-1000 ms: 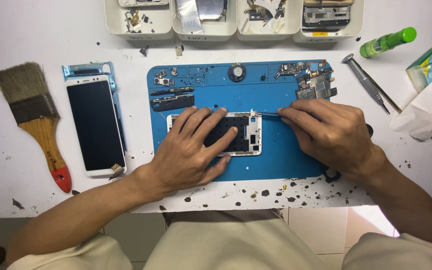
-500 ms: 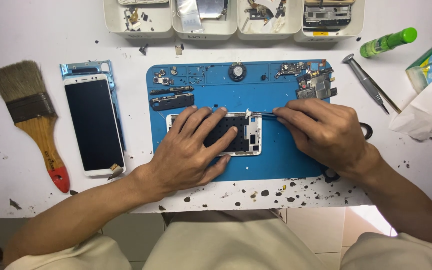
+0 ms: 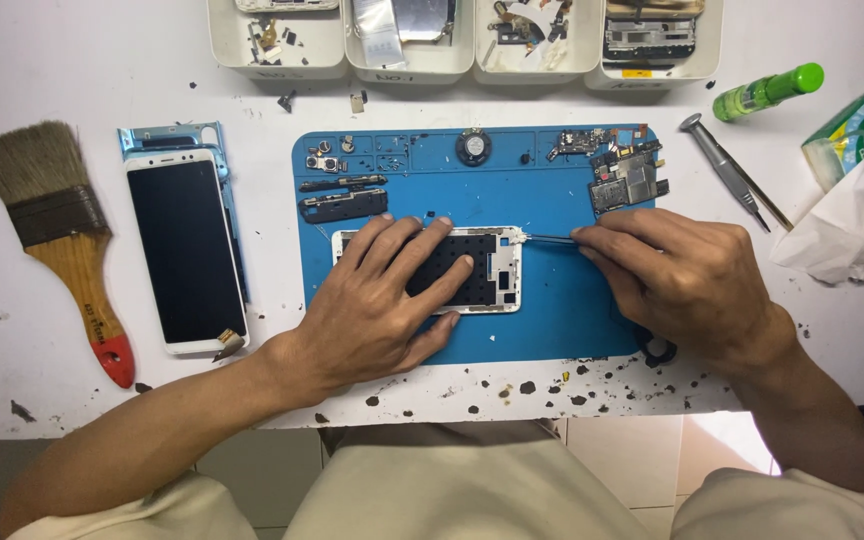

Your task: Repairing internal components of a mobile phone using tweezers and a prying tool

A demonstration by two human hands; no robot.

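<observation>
Pressing flat on the opened phone frame [image 3: 492,270], the left hand [image 3: 377,310] lies spread with its fingers open across the dark inner plate, holding it down without gripping. The frame lies lengthwise near the middle of the blue mat [image 3: 552,320], its white border showing at the right end. The right hand [image 3: 687,285] is closed in a pinch on thin tweezers [image 3: 547,239], whose tip touches the frame's upper right corner. On the mat above the hands lie small black strips [image 3: 342,205], a round part [image 3: 472,146] and a circuit board [image 3: 627,180]. Left of the mat, on the white tabletop [image 3: 152,60], a phone screen [image 3: 185,250] lies face up on a pale blue frame, and farther left a paintbrush [image 3: 57,235] with a wooden, red-tipped handle. Along the far edge stand white trays [image 3: 277,45] with parts. To the right lie a second pair of tweezers [image 3: 727,170], a green bottle [image 3: 767,92] and crumpled tissue [image 3: 852,225].
</observation>
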